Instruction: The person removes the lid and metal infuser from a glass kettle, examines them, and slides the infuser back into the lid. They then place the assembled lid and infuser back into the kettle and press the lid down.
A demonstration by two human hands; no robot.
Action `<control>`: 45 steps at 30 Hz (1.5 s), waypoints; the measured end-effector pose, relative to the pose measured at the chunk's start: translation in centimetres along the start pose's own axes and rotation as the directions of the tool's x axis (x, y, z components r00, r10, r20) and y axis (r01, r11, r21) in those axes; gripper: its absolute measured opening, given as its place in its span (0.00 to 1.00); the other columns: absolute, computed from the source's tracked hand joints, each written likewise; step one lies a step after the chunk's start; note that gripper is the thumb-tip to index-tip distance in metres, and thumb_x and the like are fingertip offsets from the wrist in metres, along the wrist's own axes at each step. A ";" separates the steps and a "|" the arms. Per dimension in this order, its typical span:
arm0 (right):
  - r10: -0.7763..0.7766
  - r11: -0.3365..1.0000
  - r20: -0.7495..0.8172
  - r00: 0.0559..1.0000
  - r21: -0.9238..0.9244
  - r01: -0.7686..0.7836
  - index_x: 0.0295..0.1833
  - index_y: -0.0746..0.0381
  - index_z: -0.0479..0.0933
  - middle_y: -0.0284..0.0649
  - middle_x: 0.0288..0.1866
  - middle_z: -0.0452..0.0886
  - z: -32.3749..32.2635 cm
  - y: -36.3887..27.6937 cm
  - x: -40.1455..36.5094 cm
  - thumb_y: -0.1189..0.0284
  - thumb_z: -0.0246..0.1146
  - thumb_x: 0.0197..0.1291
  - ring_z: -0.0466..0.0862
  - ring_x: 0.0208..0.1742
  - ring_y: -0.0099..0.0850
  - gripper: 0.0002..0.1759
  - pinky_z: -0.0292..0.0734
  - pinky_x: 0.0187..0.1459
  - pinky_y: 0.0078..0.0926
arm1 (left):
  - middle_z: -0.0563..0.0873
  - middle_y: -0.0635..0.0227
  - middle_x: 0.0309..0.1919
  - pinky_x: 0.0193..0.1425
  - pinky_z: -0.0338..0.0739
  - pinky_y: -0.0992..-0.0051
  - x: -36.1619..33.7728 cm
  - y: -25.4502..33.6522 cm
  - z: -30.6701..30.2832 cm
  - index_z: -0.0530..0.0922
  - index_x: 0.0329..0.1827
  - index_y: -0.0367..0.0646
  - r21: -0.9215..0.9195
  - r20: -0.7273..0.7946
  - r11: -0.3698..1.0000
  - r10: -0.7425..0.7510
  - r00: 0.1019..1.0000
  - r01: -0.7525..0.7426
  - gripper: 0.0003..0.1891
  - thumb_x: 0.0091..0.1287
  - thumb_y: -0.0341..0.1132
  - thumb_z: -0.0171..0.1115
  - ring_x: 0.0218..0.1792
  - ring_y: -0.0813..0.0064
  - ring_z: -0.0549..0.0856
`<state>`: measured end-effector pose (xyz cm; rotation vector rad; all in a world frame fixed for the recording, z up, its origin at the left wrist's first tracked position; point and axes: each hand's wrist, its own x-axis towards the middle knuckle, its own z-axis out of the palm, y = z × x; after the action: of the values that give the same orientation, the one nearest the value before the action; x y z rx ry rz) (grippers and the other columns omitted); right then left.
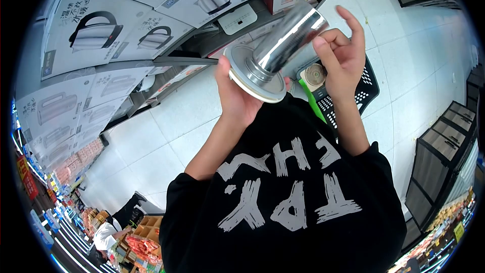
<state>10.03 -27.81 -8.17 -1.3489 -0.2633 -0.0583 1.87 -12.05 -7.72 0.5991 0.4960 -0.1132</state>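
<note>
A shiny metal cylinder (288, 38) stands out at a slant from a wide round base with a pale rim. My left hand (235, 96) is wrapped around the edge of that base, with the thumb over the near side and other fingers underneath. At the cylinder's far end is my right hand (346, 60), its thumb and a bent finger pinched together right at the rim. The index finger of that hand points up and away from the metal. Both hands are raised in front of a black shirt (288, 197) with white lettering.
Kettle boxes (96, 33) are stacked on shelving at the left, with a white appliance (237, 19) on a lower shelf. Behind my right arm is a black perforated basket (371, 83) with a small fan (316, 75). Dark cabinets (439, 162) stand right; a person (106, 235) is far left.
</note>
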 end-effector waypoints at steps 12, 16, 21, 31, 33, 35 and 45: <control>0.071 0.988 -0.060 0.996 0.144 -0.062 0.63 0.69 0.66 0.28 0.22 0.67 -2.2 0.9 0.2 0.66 0.56 0.69 0.64 0.21 0.16 0.23 0.58 0.25 0.13 | 0.61 0.59 0.71 0.74 0.55 0.66 -0.2 1.9 -1.7 0.49 0.77 0.40 0.244 0.193 0.895 0.333 0.923 -0.374 0.48 0.62 0.59 0.60 0.72 0.65 0.63; 0.228 0.945 -0.172 0.958 0.276 -0.176 0.59 0.68 0.67 0.30 0.22 0.69 -1.9 1.1 0.0 0.66 0.55 0.69 0.65 0.19 0.18 0.19 0.59 0.22 0.14 | 0.66 0.59 0.66 0.71 0.60 0.66 -0.7 5.6 0.0 0.48 0.78 0.40 0.356 0.274 0.780 0.440 0.855 -0.515 0.56 0.53 0.63 0.65 0.67 0.66 0.67; 0.305 0.925 -0.168 0.938 0.287 -0.249 0.56 0.65 0.68 0.32 0.20 0.69 -2.0 1.9 -0.9 0.67 0.54 0.69 0.65 0.17 0.19 0.16 0.60 0.21 0.15 | 0.72 0.54 0.61 0.67 0.69 0.65 -2.7 11.7 3.2 0.46 0.78 0.41 0.333 0.395 0.657 0.554 0.732 -0.677 0.60 0.48 0.56 0.74 0.62 0.63 0.75; 0.378 0.887 -0.114 0.919 0.329 -0.324 0.52 0.65 0.71 0.32 0.20 0.72 -2.6 1.9 -2.5 0.73 0.61 0.62 0.67 0.18 0.20 0.15 0.61 0.21 0.16 | 0.76 0.57 0.56 0.64 0.70 0.69 -10.7 27.5 19.5 0.60 0.71 0.31 0.398 0.618 -0.041 0.750 0.235 -0.917 0.57 0.48 0.68 0.67 0.60 0.63 0.77; 0.358 0.902 -0.127 0.925 0.304 -0.308 0.49 0.66 0.73 0.32 0.19 0.70 -2.5 1.8 -2.4 0.73 0.58 0.64 0.65 0.16 0.20 0.10 0.60 0.20 0.17 | 0.80 0.57 0.51 0.58 0.74 0.71 -11.0 31.3 22.7 0.66 0.66 0.30 0.373 0.682 -0.189 0.720 0.130 -0.909 0.47 0.54 0.63 0.64 0.55 0.64 0.80; 0.353 0.905 -0.102 0.930 0.291 -0.311 0.48 0.66 0.73 0.32 0.19 0.70 -2.7 1.6 -2.5 0.73 0.58 0.64 0.65 0.17 0.20 0.10 0.60 0.20 0.17 | 0.82 0.56 0.48 0.51 0.77 0.72 -10.3 35.6 25.3 0.72 0.61 0.31 0.347 0.781 -0.366 0.622 0.051 -0.863 0.35 0.63 0.55 0.57 0.48 0.67 0.83; 0.344 0.900 -0.134 0.929 0.328 -0.286 0.44 0.67 0.76 0.31 0.21 0.73 -3.9 2.2 -3.0 0.75 0.63 0.61 0.68 0.18 0.18 0.08 0.61 0.21 0.14 | 0.77 0.44 0.59 0.67 0.66 0.69 -7.4 41.8 36.3 0.73 0.60 0.26 0.366 0.892 -0.693 0.452 0.022 -0.621 0.42 0.43 0.46 0.74 0.61 0.59 0.77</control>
<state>8.12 -31.40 -11.66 -1.0546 0.1095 0.1243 20.60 1.51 43.14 2.2843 -0.5712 1.2487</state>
